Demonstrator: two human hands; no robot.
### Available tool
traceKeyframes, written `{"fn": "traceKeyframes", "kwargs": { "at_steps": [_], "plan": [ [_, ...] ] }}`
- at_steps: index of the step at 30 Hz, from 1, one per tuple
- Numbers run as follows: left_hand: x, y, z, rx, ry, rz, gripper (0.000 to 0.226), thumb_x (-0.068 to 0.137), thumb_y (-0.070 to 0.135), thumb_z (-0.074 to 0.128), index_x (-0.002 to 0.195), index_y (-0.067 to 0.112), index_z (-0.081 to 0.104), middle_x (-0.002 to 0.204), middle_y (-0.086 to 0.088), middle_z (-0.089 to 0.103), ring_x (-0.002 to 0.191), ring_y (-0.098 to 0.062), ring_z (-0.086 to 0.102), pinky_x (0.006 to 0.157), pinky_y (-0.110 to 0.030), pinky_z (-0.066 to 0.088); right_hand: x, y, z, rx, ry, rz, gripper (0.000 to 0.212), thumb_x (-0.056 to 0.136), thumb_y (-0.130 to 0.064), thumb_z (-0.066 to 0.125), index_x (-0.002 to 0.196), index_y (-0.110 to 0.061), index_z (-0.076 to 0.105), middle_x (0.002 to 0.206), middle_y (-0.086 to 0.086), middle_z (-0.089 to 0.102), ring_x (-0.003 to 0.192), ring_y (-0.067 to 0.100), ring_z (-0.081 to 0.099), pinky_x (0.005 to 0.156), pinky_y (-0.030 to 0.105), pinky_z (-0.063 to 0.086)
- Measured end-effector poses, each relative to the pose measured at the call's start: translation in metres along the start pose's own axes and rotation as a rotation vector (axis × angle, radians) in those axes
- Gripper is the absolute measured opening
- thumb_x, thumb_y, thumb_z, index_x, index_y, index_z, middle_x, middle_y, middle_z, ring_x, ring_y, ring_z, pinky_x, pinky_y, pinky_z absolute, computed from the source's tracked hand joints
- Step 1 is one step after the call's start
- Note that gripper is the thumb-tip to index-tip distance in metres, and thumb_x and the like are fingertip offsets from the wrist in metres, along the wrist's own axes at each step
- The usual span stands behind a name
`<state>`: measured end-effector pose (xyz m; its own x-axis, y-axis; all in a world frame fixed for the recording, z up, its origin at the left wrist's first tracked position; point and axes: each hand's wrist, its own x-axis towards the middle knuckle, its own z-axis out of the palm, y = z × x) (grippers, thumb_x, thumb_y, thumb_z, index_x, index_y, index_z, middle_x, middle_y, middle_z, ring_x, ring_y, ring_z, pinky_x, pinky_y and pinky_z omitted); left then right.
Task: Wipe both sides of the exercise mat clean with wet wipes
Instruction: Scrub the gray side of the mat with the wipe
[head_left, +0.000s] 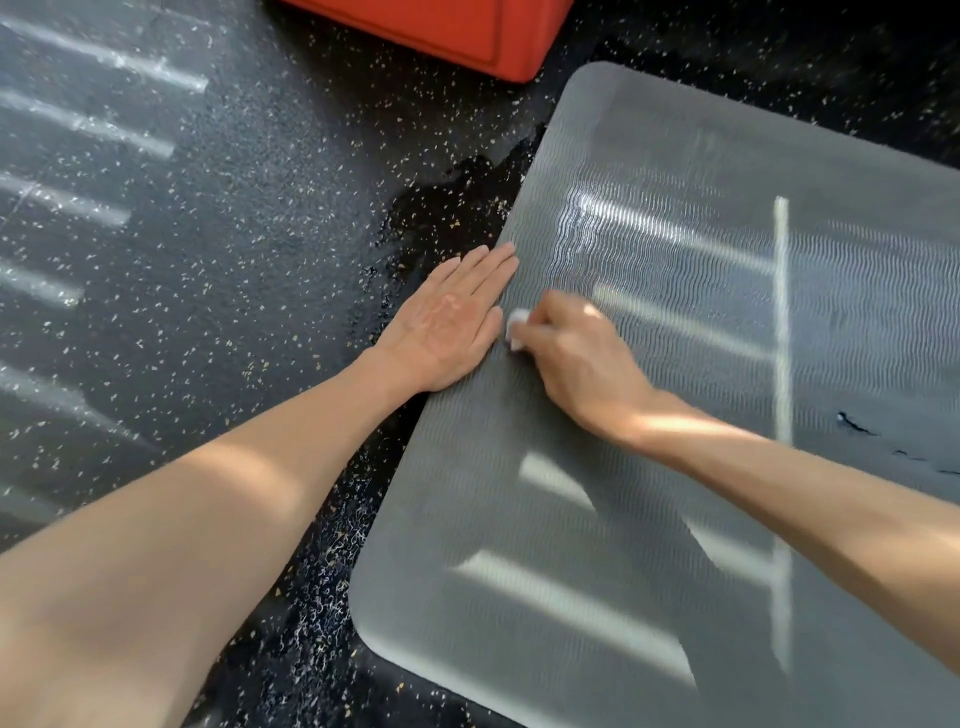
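Right hand (582, 358) grips wet wipe (517, 323) on mat (649, 545) — left hand (452, 317) flat (fingers straight) at mat edge.

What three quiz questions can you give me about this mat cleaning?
1. True or false: the left hand lies flat at the edge of the mat.
2. Which hand holds the wipe? A. left hand B. right hand
3. Fill in: the mat's colour is ____.

Key: 1 true; 2 B; 3 grey.
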<state>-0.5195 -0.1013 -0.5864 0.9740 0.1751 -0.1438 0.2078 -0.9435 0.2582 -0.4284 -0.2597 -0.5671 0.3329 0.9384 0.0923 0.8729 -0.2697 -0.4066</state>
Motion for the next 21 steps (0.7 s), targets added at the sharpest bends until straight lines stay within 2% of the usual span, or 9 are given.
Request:
{"fn": "traceKeyframes", "kwargs": {
  "at_steps": [2,3,5,7,11,13,16,18,21],
  "plan": [
    [0.005,0.000,-0.002,0.001,0.028,-0.003,0.055,0.104,0.024,0.033,0.155,0.007,0.022,0.164,-0.007,0.017,0.151,-0.021,0.015,0.123,-0.036,0.009,-0.012,0.000,0.002,-0.011,-0.160,-0.161,0.002,0.087,-0.005,0.066,0.089,-0.006,0.067,0.081,0.010,0.052,0.074,0.025,0.050,0.062,0.030,0.035],
    [0.008,0.002,-0.003,0.005,0.046,-0.011,0.054,0.104,0.023,0.034,0.154,0.006,0.025,0.163,-0.008,0.019,0.150,-0.022,0.017,0.123,-0.037,0.010,-0.005,0.004,-0.005,0.011,-0.174,-0.150,0.001,0.088,-0.008,0.066,0.087,-0.007,0.066,0.081,0.008,0.052,0.073,0.025,0.050,0.062,0.032,0.037],
    [0.013,0.007,-0.004,-0.005,0.057,-0.058,0.054,0.104,0.025,0.033,0.154,0.008,0.023,0.165,-0.007,0.013,0.151,-0.022,0.013,0.123,-0.039,0.009,0.028,0.033,-0.011,-0.036,0.080,0.062,0.012,0.090,-0.021,0.062,0.081,-0.013,0.059,0.082,0.001,0.052,0.073,0.020,0.051,0.064,0.035,0.037],
    [0.020,0.015,-0.003,0.017,0.079,-0.111,0.057,0.105,0.030,0.028,0.157,0.012,0.013,0.166,-0.006,0.003,0.152,-0.023,0.005,0.122,-0.041,0.005,0.043,0.055,-0.008,-0.155,0.135,0.178,0.018,0.093,-0.030,0.054,0.082,-0.016,0.053,0.086,-0.003,0.050,0.077,0.017,0.049,0.064,0.034,0.034],
    [0.039,0.025,0.005,0.107,0.056,-0.230,0.058,0.103,0.041,0.009,0.157,0.026,-0.006,0.165,-0.001,-0.014,0.152,-0.028,-0.007,0.119,-0.051,0.000,0.017,0.038,-0.006,-0.021,0.008,-0.019,0.009,0.090,-0.002,0.058,0.091,-0.006,0.067,0.082,0.011,0.053,0.075,0.028,0.050,0.061,0.032,0.037],
    [0.044,0.026,0.009,0.087,0.041,-0.297,0.056,0.103,0.042,0.007,0.156,0.033,-0.009,0.164,0.002,-0.018,0.151,-0.030,-0.010,0.118,-0.056,-0.003,0.031,0.056,-0.021,-0.029,-0.011,-0.005,0.008,0.091,-0.004,0.062,0.085,-0.007,0.066,0.079,0.008,0.051,0.074,0.028,0.050,0.060,0.032,0.037],
    [0.043,0.028,0.010,0.041,0.053,-0.337,0.054,0.104,0.046,0.011,0.155,0.040,-0.006,0.164,0.003,-0.016,0.151,-0.031,-0.011,0.117,-0.059,-0.005,0.070,0.084,-0.029,-0.066,0.124,0.193,0.013,0.093,-0.007,0.058,0.087,0.000,0.068,0.085,0.009,0.054,0.077,0.027,0.053,0.064,0.027,0.042],
    [0.042,0.028,0.008,0.032,0.053,-0.366,0.055,0.103,0.049,0.012,0.155,0.043,-0.006,0.165,0.002,-0.014,0.151,-0.031,-0.010,0.116,-0.060,-0.006,0.064,0.078,-0.020,-0.113,0.118,0.123,0.017,0.093,-0.006,0.053,0.089,0.000,0.069,0.083,0.012,0.055,0.077,0.027,0.053,0.063,0.027,0.038],
    [0.043,0.027,0.008,0.030,0.032,-0.375,0.056,0.101,0.051,0.009,0.154,0.046,-0.008,0.165,0.003,-0.014,0.151,-0.031,-0.010,0.116,-0.061,-0.004,0.036,0.061,-0.023,-0.065,-0.057,-0.074,0.009,0.089,-0.003,0.061,0.088,-0.006,0.069,0.080,0.011,0.055,0.073,0.027,0.051,0.060,0.028,0.034]
  ]
}}
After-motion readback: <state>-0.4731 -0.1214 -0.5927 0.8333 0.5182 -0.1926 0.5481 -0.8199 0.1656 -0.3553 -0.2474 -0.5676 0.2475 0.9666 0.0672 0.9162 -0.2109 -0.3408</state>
